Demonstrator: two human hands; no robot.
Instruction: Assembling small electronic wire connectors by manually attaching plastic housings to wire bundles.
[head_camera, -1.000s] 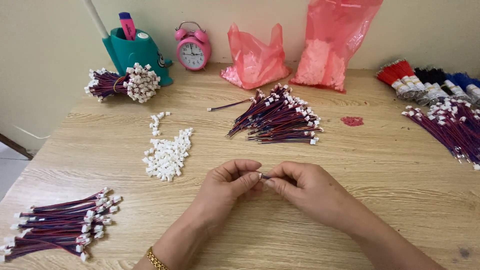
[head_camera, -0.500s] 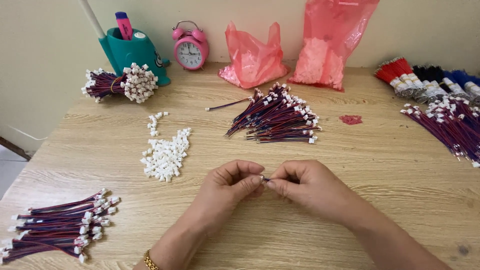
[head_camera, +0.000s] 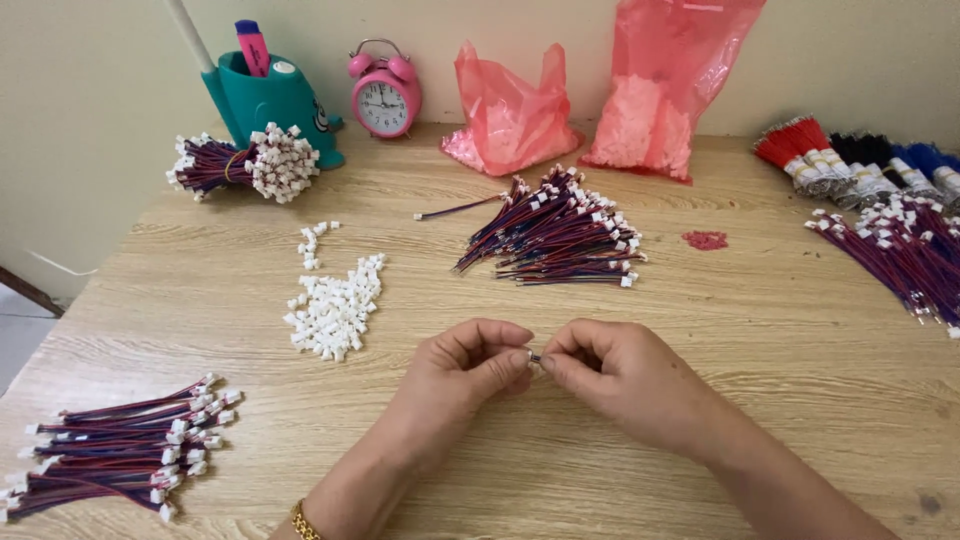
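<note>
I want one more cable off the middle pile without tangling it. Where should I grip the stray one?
Pinch the stray cable at its free left end, coming from the left: it lies flat and sticks out clear of the wire pile.

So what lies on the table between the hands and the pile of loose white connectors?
In the head view, only bare wooden table separates the left hand from the white connector pile; the right hand sits farther off.

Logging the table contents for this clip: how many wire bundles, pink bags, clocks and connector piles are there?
Wire bundles: 5
Pink bags: 2
Clock: 1
Connector pile: 1
Total: 9
</note>
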